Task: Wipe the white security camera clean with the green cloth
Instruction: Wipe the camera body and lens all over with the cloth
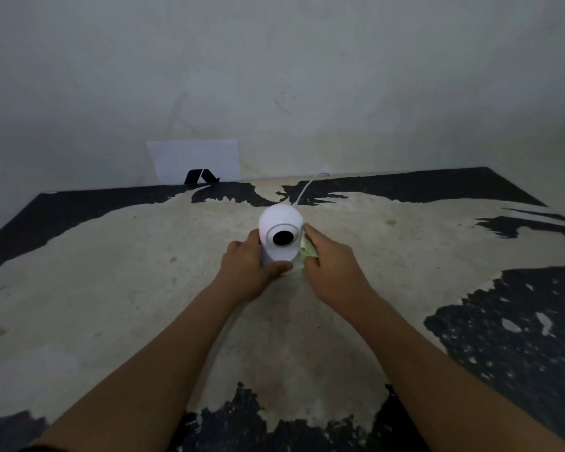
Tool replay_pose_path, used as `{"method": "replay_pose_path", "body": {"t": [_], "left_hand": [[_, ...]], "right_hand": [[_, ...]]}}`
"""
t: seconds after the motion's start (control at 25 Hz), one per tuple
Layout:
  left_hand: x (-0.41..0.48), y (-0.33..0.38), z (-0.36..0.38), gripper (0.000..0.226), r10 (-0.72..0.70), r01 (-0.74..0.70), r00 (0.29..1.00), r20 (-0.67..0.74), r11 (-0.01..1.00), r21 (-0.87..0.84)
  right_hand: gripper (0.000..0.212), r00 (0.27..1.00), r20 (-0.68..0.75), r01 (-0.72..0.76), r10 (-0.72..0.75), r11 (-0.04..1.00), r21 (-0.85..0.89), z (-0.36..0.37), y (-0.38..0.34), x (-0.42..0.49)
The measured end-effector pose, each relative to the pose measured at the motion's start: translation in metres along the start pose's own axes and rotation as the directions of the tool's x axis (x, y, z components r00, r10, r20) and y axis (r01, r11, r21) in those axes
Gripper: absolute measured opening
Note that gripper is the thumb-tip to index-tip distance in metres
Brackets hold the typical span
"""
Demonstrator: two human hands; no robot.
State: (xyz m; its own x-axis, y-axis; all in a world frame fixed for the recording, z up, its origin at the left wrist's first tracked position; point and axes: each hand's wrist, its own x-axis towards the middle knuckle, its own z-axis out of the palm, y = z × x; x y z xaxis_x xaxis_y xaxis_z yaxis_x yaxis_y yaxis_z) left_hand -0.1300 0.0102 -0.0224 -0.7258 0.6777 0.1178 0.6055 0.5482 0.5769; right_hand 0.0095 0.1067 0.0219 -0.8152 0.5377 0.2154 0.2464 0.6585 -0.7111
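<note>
The white security camera stands upright in the middle of the worn table, its round black lens facing me. My left hand wraps around the camera's lower body from the left, thumb across the front of the base. My right hand presses a pale green cloth against the camera's right side. Only a small crumpled part of the cloth shows between the fingers and the camera.
A white cable runs from behind the camera toward the table's far edge. A white sheet of paper with a black mark leans on the wall at the back. The table has peeling black paint over a beige surface.
</note>
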Motion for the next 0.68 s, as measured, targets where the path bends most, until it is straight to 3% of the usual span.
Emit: {"method": "replay_pose_path", "body": {"t": [0.16,0.28,0.36,0.44,0.56,0.68], "left_hand": [[-0.014,0.001,-0.01,0.077,0.008,-0.006,0.998,-0.063,0.999,0.038],[-0.043,0.007,-0.026,0.04,-0.027,-0.026,0.976,-0.216,0.971,-0.236],[-0.061,0.016,-0.031,0.026,0.009,-0.074,0.986,-0.169,0.921,-0.383],[-0.066,0.018,-0.029,0.008,0.056,-0.086,0.994,-0.094,0.93,-0.356],[-0.056,0.009,-0.029,0.012,0.047,-0.101,0.985,-0.165,0.935,-0.339],[-0.037,0.007,-0.031,0.012,0.08,-0.14,0.976,-0.201,0.941,-0.307]], "right_hand": [[0.045,1.0,-0.001,-0.03,0.03,0.989,0.146,-0.01,0.001,-0.02],[0.039,0.998,0.049,-0.058,0.046,0.96,0.273,-0.009,0.0,-0.026],[0.038,0.998,0.065,-0.039,0.018,0.943,0.331,-0.004,-0.006,-0.027],[0.035,0.998,0.065,-0.023,0.0,0.937,0.348,0.002,-0.013,-0.026],[0.024,1.0,-0.002,-0.002,0.003,0.944,0.33,0.004,-0.018,-0.02],[0.03,0.987,-0.146,-0.013,0.066,0.94,0.341,0.0,-0.014,0.003]]}}
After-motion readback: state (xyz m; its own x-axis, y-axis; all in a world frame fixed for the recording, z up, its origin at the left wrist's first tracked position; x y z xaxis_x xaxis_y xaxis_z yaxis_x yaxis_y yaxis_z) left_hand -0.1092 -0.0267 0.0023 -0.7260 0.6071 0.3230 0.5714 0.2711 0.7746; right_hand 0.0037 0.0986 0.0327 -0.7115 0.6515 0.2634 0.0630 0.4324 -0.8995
